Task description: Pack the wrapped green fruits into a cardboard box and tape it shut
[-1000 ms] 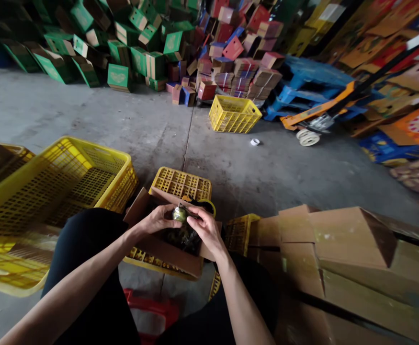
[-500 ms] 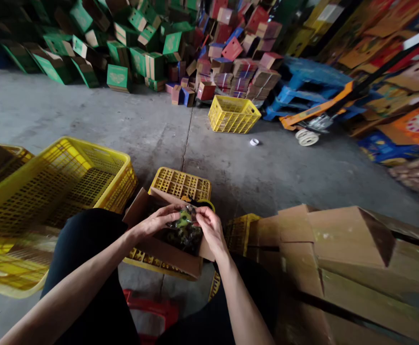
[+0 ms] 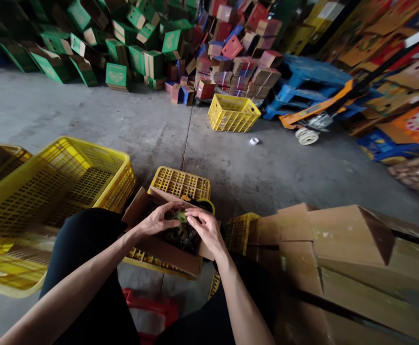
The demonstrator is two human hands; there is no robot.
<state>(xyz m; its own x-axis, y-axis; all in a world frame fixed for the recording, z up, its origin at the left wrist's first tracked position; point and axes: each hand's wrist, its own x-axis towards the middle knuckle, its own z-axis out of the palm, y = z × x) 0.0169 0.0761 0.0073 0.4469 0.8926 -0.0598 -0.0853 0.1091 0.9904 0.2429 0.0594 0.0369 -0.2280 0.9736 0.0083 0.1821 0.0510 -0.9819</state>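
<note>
My left hand [image 3: 158, 221] and my right hand [image 3: 205, 230] meet over an open cardboard box [image 3: 166, 251] that rests on a yellow crate [image 3: 181, 183] between my knees. Both hands pinch a clear plastic bag of greenish fruit [image 3: 181, 219] at the top of the dark load inside the box. The fingers of each hand are curled round the bag's upper part. What fills the rest of the box is dark and hard to make out.
A large yellow mesh crate [image 3: 62, 184] stands at my left, brown cartons [image 3: 342, 249] at my right. Farther off lie a small yellow crate [image 3: 232, 113], a tape roll [image 3: 254, 141], a pallet jack [image 3: 313, 115], and piles of green boxes [image 3: 116, 48] and red boxes [image 3: 238, 57].
The bag was lifted and spread half a second ago; now both hands have pressed it lower into the box and drawn closer together.
</note>
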